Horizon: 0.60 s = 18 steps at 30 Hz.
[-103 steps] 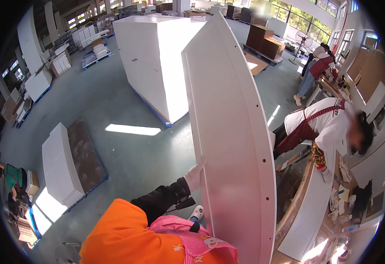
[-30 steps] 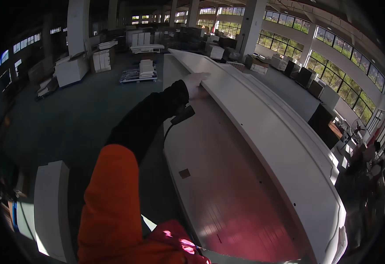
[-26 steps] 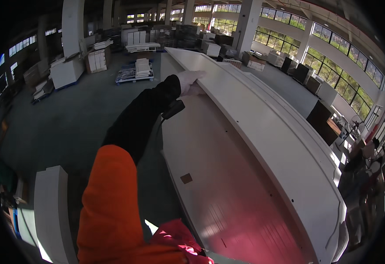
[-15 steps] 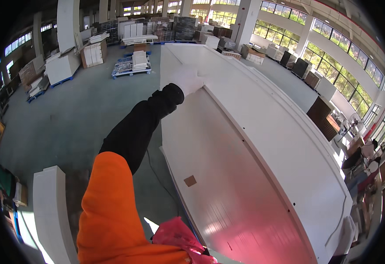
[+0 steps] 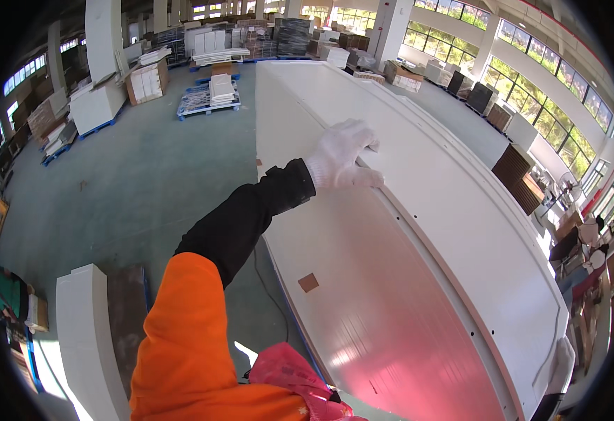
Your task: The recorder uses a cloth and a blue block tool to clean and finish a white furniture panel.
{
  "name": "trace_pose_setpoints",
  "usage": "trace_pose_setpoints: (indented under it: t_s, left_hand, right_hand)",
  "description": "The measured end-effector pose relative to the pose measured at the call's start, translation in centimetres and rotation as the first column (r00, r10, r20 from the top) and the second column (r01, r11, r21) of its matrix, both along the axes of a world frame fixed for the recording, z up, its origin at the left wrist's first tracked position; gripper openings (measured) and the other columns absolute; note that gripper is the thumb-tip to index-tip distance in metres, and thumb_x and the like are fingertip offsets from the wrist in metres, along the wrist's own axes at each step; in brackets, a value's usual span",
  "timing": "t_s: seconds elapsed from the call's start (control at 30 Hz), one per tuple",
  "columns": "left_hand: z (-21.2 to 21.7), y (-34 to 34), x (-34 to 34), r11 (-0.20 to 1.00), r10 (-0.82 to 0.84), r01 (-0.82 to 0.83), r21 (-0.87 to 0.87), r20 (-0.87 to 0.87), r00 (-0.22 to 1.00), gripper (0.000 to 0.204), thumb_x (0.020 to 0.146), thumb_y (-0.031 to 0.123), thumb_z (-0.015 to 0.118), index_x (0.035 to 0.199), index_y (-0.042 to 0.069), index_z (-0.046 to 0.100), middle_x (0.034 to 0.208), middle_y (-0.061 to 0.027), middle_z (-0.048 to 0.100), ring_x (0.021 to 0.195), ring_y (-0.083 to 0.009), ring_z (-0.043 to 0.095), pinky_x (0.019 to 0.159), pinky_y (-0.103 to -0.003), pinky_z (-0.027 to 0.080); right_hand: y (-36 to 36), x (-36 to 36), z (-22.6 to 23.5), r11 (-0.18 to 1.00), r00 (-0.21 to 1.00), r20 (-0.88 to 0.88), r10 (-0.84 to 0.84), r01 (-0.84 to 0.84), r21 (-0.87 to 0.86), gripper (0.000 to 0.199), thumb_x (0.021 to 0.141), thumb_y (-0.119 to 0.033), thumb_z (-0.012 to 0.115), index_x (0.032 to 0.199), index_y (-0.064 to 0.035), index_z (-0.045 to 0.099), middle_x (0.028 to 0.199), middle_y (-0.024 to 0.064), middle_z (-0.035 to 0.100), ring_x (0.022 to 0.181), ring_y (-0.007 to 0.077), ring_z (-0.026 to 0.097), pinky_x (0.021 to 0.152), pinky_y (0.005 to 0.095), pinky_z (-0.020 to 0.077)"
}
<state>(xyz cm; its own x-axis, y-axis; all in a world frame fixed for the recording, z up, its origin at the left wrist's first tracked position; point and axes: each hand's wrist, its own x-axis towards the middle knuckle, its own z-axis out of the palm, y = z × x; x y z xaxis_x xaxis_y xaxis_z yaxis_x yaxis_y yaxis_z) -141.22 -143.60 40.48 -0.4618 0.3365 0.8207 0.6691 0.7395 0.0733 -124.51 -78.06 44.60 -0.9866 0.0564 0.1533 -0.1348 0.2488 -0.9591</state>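
Large white panel (image 5: 419, 231), long and flat with a raised rail running its length, lies tilted across the right half of view above the green floor (image 5: 131, 175). Left hand (image 5: 342, 154), in a white glove, rests on the rail near the far end, fingers (image 5: 364, 179) curled loosely over the ridge, gripping it. Right hand not seen. Panel looks stiff, heavy, awkward, its smooth face probably slick; edges and rail offer the best hold.
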Motion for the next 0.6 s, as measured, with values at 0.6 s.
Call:
trace_pose_setpoints:
  t_s: [0.6]
  left_hand:
    - [0.6, -0.2, -0.5, 0.998, -0.045, 0.043, 0.035, 0.047, 0.998, 0.052, 0.068, 0.046, 0.070, 0.095, 0.004, 0.056, 0.094, -0.0135, 0.056, 0.090, -0.0329, 0.056, 0.081, -0.039, 0.046]
  right_hand:
    - [0.0, 0.3, 0.2, 0.979, 0.986, 0.002, -0.166, 0.164, 0.122, 0.030, 0.101, -0.023, 0.055, 0.113, 0.0039, 0.064, 0.096, 0.0007, 0.066, 0.083, 0.0064, 0.059, 0.076, 0.0215, 0.0459]
